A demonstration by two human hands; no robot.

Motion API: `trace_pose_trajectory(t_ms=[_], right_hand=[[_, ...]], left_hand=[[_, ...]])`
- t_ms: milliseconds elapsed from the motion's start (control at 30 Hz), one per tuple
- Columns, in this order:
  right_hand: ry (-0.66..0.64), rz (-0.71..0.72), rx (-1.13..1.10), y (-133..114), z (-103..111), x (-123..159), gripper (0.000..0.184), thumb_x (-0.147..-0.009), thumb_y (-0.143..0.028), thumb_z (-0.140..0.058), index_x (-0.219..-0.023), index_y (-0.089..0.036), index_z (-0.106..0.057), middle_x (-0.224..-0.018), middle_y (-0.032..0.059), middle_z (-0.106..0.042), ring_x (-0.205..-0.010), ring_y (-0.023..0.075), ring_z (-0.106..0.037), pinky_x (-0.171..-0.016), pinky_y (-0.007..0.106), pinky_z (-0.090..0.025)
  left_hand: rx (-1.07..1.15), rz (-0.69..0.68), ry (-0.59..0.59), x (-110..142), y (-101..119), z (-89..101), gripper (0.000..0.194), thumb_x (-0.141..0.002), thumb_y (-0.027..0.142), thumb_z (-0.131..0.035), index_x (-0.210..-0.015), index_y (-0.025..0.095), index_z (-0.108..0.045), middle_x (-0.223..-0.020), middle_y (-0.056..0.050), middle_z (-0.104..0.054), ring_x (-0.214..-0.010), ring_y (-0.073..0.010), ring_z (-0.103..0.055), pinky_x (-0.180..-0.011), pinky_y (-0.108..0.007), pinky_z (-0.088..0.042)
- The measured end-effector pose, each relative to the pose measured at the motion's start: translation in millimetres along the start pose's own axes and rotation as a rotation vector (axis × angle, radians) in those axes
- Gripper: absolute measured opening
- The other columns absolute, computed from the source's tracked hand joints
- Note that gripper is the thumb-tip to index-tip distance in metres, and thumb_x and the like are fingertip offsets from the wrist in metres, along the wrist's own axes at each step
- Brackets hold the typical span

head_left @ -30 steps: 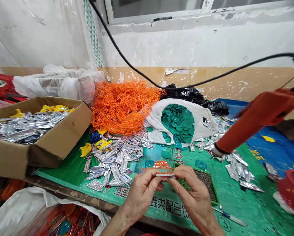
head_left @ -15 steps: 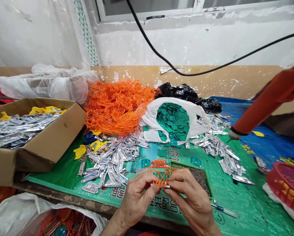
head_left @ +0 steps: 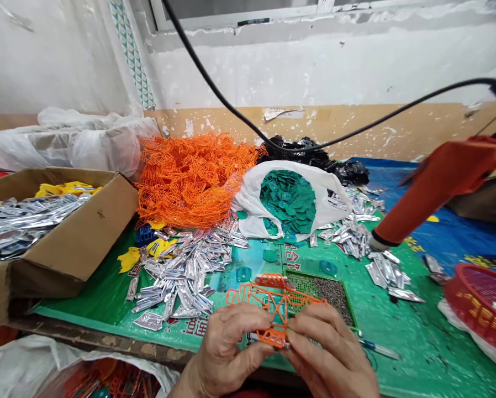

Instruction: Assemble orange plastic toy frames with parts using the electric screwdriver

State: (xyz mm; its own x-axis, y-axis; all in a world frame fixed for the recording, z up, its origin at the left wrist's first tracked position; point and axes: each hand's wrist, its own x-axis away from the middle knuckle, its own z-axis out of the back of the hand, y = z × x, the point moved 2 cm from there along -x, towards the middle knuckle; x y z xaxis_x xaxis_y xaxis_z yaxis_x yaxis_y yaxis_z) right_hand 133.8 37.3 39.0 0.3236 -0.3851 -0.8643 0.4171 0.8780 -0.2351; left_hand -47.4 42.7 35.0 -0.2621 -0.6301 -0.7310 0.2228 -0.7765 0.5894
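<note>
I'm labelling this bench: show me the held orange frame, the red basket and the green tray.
Orange frame (head_left: 276, 303), head view: crossed bars.
Red basket (head_left: 475, 314), head view: side wall.
Green tray (head_left: 349, 304), head view: right rim.

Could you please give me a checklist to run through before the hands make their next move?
1. Left hand on the orange frame: ok, it grips the near end.
2. Right hand on the frame: ok, it grips the same end.
3. Fit at that end: cannot tell, the hands hide much of it.
4. Dark pieces in the green tray within reach: ok, apparently, just beyond the right hand.
5. Silver pieces neatly stacked: not ok, they lie in loose heaps.
</note>
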Motion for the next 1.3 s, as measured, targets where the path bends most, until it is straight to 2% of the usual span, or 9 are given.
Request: trace_pose_trajectory(t_ms=[300,567,700,767,933,1067,1300], right_hand=[[0.001,-0.027,-0.007,1.5,-2.0,-3.4,0.005,-0.088,-0.011,-0.063,-0.092,-0.013,-0.064,-0.078,0.0072,-0.072,-0.076,0.0156,-0.059,-0.066,0.028,-0.055],[-0.084,-0.077,-0.002,7.5,-10.5,2.4,0.011,-0.091,-0.012,-0.058,-0.099,-0.013,-0.065,-0.083,0.0065,-0.069,-0.082,0.0163,-0.056,-0.071,0.029,-0.052],[-0.019,-0.111,0.021,10.7,-9.9,4.9,0.010,-0.093,-0.013,-0.056,-0.099,-0.014,-0.064,-0.083,0.0051,-0.069,-0.087,0.0156,-0.055,-0.077,0.028,-0.050],[0.010,-0.112,0.021,11.7,-9.1,6.9,0.011,-0.094,-0.013,-0.055,-0.100,-0.014,-0.064,-0.084,0.0050,-0.069,-0.089,0.0157,-0.056,-0.080,0.029,-0.049],[0.014,-0.090,0.024,13.4,-9.6,14.9,0.013,-0.094,-0.011,-0.055,-0.103,-0.013,-0.064,-0.087,0.0062,-0.069,-0.094,0.0177,-0.057,-0.081,0.032,-0.049],[0.021,-0.094,0.038,14.9,-10.5,18.8,0.015,-0.092,-0.011,-0.056,-0.104,-0.014,-0.065,-0.087,0.0068,-0.070,-0.094,0.0188,-0.059,-0.079,0.033,-0.051],[0.034,-0.091,0.063,16.9,-11.6,23.1,0.020,-0.089,-0.009,-0.057,-0.105,-0.017,-0.067,-0.085,0.0064,-0.073,-0.092,0.0199,-0.061,-0.075,0.033,-0.054]], left_hand=[[-0.040,-0.030,-0.014,-3.7,3.2,0.8,0.016,-0.095,0.031,-0.056,-0.097,0.017,-0.063,-0.077,-0.006,-0.074,-0.074,-0.0127,-0.072,-0.072,-0.017,-0.057],[-0.115,-0.036,-0.059,-1.3,-0.2,-0.4,0.013,-0.094,0.028,-0.058,-0.100,0.017,-0.061,-0.080,-0.006,-0.074,-0.074,-0.0139,-0.071,-0.071,-0.021,-0.058],[-0.139,0.019,0.045,2.9,-0.2,-4.1,0.028,-0.090,0.023,-0.063,-0.116,0.016,-0.055,-0.094,-0.010,-0.072,-0.084,-0.0154,-0.070,-0.073,-0.022,-0.059],[-0.114,0.035,0.091,3.4,-0.2,-5.2,0.026,-0.089,0.018,-0.063,-0.114,0.016,-0.054,-0.101,-0.011,-0.070,-0.091,-0.0152,-0.069,-0.076,-0.021,-0.058],[-0.141,-0.006,0.092,2.8,0.5,-7.1,0.014,-0.088,0.006,-0.058,-0.098,0.016,-0.060,-0.090,-0.007,-0.069,-0.087,-0.0127,-0.069,-0.081,-0.019,-0.056],[-0.130,-0.003,0.116,4.3,0.4,-6.8,0.016,-0.086,0.004,-0.060,-0.097,0.016,-0.060,-0.089,-0.007,-0.070,-0.084,-0.0126,-0.069,-0.078,-0.019,-0.057],[-0.091,-0.002,0.091,8.1,0.0,-5.0,0.024,-0.083,0.000,-0.060,-0.100,0.018,-0.059,-0.089,-0.006,-0.069,-0.080,-0.0127,-0.069,-0.072,-0.020,-0.058]])
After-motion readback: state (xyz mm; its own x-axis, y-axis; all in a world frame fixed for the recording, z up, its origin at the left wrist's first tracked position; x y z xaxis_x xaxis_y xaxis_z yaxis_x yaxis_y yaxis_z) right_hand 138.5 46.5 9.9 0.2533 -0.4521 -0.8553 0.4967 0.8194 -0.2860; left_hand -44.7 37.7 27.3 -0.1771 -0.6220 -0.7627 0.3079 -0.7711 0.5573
